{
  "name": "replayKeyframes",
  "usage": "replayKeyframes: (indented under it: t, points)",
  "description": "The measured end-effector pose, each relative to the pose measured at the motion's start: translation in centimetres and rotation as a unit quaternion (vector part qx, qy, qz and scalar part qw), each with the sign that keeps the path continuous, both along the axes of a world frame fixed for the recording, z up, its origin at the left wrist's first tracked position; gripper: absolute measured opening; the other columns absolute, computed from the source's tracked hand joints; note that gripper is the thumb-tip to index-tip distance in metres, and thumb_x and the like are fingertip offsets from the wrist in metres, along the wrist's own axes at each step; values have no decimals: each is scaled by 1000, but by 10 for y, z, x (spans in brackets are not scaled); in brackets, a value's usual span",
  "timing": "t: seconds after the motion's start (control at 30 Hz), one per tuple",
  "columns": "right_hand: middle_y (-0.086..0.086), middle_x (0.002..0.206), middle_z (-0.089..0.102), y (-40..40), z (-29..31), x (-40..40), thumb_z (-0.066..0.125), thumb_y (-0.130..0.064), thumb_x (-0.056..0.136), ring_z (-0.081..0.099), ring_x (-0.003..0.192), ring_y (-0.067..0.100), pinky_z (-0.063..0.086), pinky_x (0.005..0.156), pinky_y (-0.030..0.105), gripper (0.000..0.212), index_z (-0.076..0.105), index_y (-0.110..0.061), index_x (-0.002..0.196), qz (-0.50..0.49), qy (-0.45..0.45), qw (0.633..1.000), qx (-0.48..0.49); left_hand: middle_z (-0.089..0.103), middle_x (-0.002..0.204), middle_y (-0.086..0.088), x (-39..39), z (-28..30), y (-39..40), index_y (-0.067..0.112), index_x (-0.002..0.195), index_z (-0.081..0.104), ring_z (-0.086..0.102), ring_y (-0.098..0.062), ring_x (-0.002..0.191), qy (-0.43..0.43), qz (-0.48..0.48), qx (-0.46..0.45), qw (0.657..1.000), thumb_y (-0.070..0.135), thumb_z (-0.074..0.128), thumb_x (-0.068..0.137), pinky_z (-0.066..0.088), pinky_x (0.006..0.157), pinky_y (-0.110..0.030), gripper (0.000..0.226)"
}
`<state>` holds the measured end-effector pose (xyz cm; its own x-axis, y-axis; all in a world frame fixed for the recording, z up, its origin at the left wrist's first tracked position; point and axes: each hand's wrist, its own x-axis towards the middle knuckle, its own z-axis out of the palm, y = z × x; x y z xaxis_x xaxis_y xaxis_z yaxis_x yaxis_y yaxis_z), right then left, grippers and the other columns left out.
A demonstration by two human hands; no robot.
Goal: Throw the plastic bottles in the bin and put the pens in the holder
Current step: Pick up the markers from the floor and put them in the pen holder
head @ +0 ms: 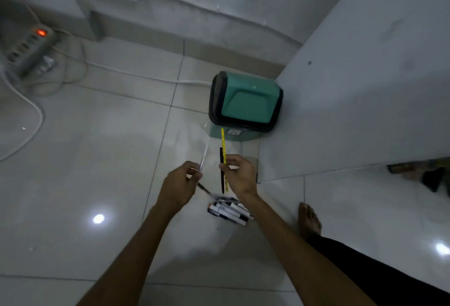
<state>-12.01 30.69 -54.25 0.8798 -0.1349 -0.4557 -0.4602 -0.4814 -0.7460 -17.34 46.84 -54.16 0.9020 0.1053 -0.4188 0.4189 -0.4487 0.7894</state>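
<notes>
Two hands: the left hand (181, 181) pinches one pale pen (204, 156), the right hand (239, 175) pinches two, one yellow pen (224, 145) and one black pen (222, 176). One green bin (246, 101) at twelve o'clock. One holder (230, 210) of markers, count unclear. One power strip (29, 50) at ten o'clock.

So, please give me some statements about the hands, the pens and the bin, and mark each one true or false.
1. The right hand holds a yellow pen and a black pen. True.
2. The green bin has its lid shut. True.
3. The left hand is empty. False: it pinches a pale pen.
4. The power strip has its red switch light off. False: the light glows.
5. The holder lies on the floor below the hands. True.
</notes>
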Motion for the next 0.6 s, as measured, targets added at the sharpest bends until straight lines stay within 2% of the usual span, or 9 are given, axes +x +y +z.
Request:
replayKeyframes:
  t: [0.1,0.2,0.27,0.37,0.47,0.53,0.6]
  points:
    - [0,92,67,7,65,-7,74,-11,83,69,90,25,59,83,45,20,69,-11,102,-19,-19,998,51,71,94,-1,-6,59,-3,17,105,66,70,-18,73,-24,32,-45,998,23,63,92,57,72,-32,14]
    - [13,105,66,10,128,-21,72,-11,86,67,94,26,59,83,45,30,65,-2,114,-43,-20,991,121,72,94,0,-12,114,-8,19,104,68,69,-13,69,-54,48,-71,995,21,66,91,50,65,-20,14]
    - [19,110,65,12,171,-32,70,-9,87,66,96,28,60,81,41,33,63,2,118,-47,-26,984,171,73,94,-1,-17,153,-12,18,104,68,70,-15,72,-75,41,-80,993,22,67,90,51,67,-22,15]
    - [16,105,67,12,230,-49,68,-6,88,66,95,27,59,73,29,31,60,2,117,-34,-54,973,222,72,96,-3,-27,208,-19,15,106,69,69,-18,82,-119,36,-80,989,24,67,90,54,71,-25,18]
    - [18,108,67,9,290,-61,67,-6,89,66,98,30,58,76,30,33,59,1,120,-22,-81,969,232,72,96,-1,-38,263,-23,15,105,70,69,-15,77,-169,36,-63,983,24,67,90,52,65,-19,18]
    - [22,108,67,6,329,-65,66,-4,89,66,93,31,58,72,30,33,59,6,120,-19,-93,967,237,73,94,-1,-43,298,-25,17,102,71,70,-17,74,-203,31,-53,977,22,68,89,55,68,-26,14]
    - [22,98,67,1,369,-68,65,-1,90,66,79,26,57,65,27,31,59,11,118,-13,-116,960,255,73,91,-1,-44,333,-29,17,97,72,70,-20,74,-228,27,-51,972,22,69,87,57,71,-36,11]
